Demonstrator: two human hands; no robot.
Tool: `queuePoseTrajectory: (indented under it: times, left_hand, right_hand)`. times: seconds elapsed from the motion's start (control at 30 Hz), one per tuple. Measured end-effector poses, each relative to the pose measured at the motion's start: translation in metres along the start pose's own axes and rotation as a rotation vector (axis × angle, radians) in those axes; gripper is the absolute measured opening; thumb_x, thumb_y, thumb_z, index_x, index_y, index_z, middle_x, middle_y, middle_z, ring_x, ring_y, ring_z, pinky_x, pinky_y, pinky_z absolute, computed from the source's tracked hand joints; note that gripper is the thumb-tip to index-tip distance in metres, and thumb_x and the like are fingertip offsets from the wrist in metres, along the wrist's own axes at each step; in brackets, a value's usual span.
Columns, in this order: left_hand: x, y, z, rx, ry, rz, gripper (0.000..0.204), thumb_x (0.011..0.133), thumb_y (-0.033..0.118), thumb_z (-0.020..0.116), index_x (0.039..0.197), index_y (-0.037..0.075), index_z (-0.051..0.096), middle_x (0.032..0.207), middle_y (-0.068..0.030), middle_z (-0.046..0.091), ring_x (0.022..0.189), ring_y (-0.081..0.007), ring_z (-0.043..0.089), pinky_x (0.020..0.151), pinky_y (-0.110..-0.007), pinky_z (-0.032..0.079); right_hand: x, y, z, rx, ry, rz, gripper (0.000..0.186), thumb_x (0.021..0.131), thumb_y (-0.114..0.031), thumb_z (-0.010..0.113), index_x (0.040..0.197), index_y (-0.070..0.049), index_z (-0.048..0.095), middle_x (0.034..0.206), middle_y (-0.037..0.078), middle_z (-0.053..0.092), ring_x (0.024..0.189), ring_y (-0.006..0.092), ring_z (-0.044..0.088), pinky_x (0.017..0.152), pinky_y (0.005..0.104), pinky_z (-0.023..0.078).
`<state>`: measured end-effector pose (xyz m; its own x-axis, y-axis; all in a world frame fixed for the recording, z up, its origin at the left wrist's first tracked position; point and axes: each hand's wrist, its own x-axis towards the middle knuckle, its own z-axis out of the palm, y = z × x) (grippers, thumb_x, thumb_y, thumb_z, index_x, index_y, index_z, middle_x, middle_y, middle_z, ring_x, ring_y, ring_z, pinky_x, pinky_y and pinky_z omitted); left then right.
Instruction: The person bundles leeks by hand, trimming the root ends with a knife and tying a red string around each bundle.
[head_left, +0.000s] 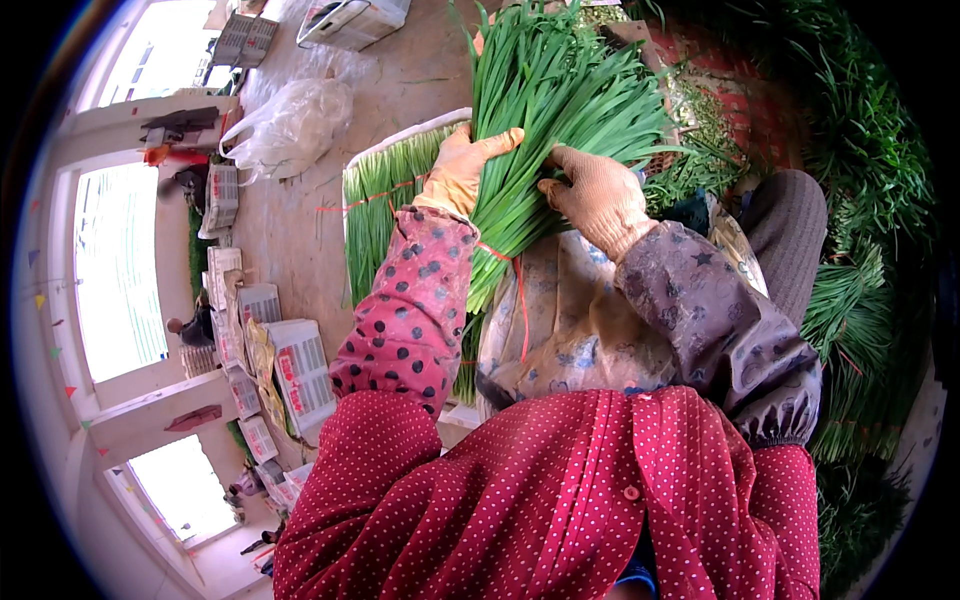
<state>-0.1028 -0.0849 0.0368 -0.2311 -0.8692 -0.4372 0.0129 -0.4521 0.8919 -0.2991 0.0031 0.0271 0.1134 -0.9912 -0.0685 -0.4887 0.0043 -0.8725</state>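
Observation:
My left hand, in an orange rubber glove, is closed around the left side of a big bunch of garlic chives, its thumb lying across the leaves. A red tie circles the bunch lower down, and its loose end hangs over my apron. At the bunch's right edge is my right hand, in a beige knit glove. Its fingers are curled against the leaves, with thumb and forefinger toward the bunch; what they pinch is hidden. Left of the bunch stands a white-rimmed crate of tied chives.
More green chives lie heaped along the right, with leaf scraps on the floor at the far right. A clear plastic bag and a white crate are at the far left. Several printed cartons line the left side, with people beyond.

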Motion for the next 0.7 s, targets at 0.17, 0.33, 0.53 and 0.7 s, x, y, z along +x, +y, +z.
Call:
queuePoseTrajectory:
  times: [0.17, 0.33, 0.53, 0.7]
  left_hand:
    - [0.002, 0.001, 0.010, 0.143, 0.034, -0.012, 0.046, 0.082, 0.016, 0.082, 0.119, 0.000, 0.060, 0.103, -0.0106, 0.069, 0.084, -0.0203, 0.068, 0.069, -0.035, 0.059]
    - [-0.016, 0.011, 0.019, 0.155, -0.136, 0.071, 0.086, 0.079, 0.027, 0.086, 0.142, -0.005, 0.037, 0.130, -0.0153, 0.057, 0.114, -0.0197, 0.058, 0.094, -0.035, 0.050]
    - [-0.072, -0.002, -0.024, 0.718, -0.295, -0.060, 0.138, 0.060, 0.016, 0.095, 0.156, -0.001, -0.003, 0.149, -0.0139, 0.043, 0.131, -0.0182, 0.045, 0.111, -0.032, 0.035]
    - [-0.094, 0.005, 0.005, 1.017, -0.042, -0.251, 0.141, 0.056, 0.024, 0.095, 0.158, 0.004, 0.000, 0.134, -0.0189, 0.058, 0.121, -0.0242, 0.057, 0.105, -0.031, 0.040]
  right_hand:
    - [0.015, 0.003, -0.004, -0.049, -0.116, -0.028, 0.025, 0.086, -0.024, 0.066, 0.106, -0.011, 0.070, 0.088, 0.012, 0.072, 0.084, 0.0311, 0.069, 0.076, 0.0399, 0.053]
    - [0.014, 0.006, -0.003, -0.171, -0.131, -0.088, 0.021, 0.086, -0.026, 0.065, 0.101, -0.012, 0.069, 0.088, 0.013, 0.070, 0.087, 0.0341, 0.068, 0.075, 0.0452, 0.052]
    - [0.016, 0.012, 0.005, -0.368, -0.131, -0.188, 0.022, 0.084, -0.027, 0.064, 0.095, -0.009, 0.065, 0.085, 0.013, 0.070, 0.085, 0.0336, 0.069, 0.073, 0.0465, 0.053]
    - [0.023, 0.031, 0.014, 0.159, 0.242, 0.047, 0.025, 0.082, -0.027, 0.064, 0.094, -0.005, 0.068, 0.082, 0.011, 0.070, 0.078, 0.0289, 0.069, 0.073, 0.0393, 0.054]
